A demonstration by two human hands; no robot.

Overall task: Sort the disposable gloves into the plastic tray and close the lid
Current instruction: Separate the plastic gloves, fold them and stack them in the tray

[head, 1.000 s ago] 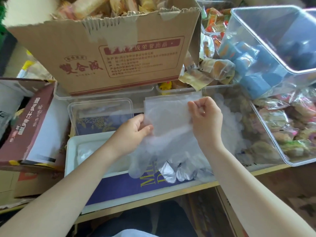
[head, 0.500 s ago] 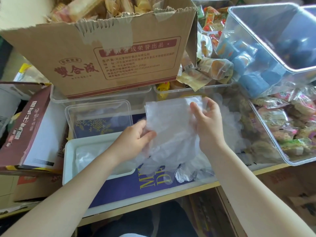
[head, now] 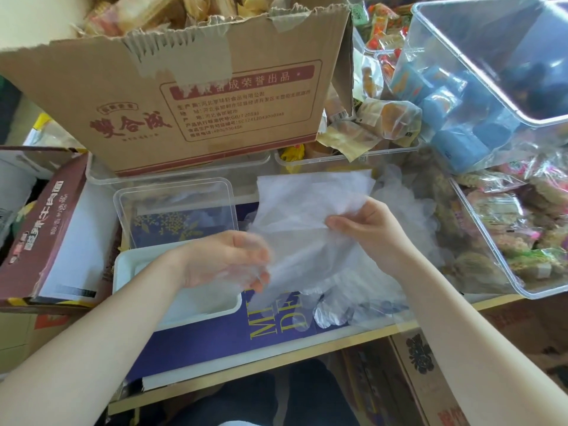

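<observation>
A stack of thin clear disposable gloves (head: 307,216) hangs above the purple box. My right hand (head: 365,229) pinches its right side near the cuffs. My left hand (head: 227,259), blurred, is under the glove fingers at the lower left, touching them, just over the white plastic tray (head: 123,269). The tray holds a few clear gloves. Its clear lid (head: 175,207) lies flat behind it. More loose gloves (head: 353,305) lie crumpled below my right wrist.
A big cardboard box (head: 196,96) of snacks stands behind. Clear bins of wrapped snacks (head: 516,229) and blue packets (head: 479,96) crowd the right. A maroon carton (head: 46,229) lies at the left. The purple box (head: 239,339) lies on the shelf's front edge.
My left hand has let go of the upper edge and dropped to the lower glove fingers over the tray. My right hand shifted down and turned, and the glove stack now tilts leftward.
</observation>
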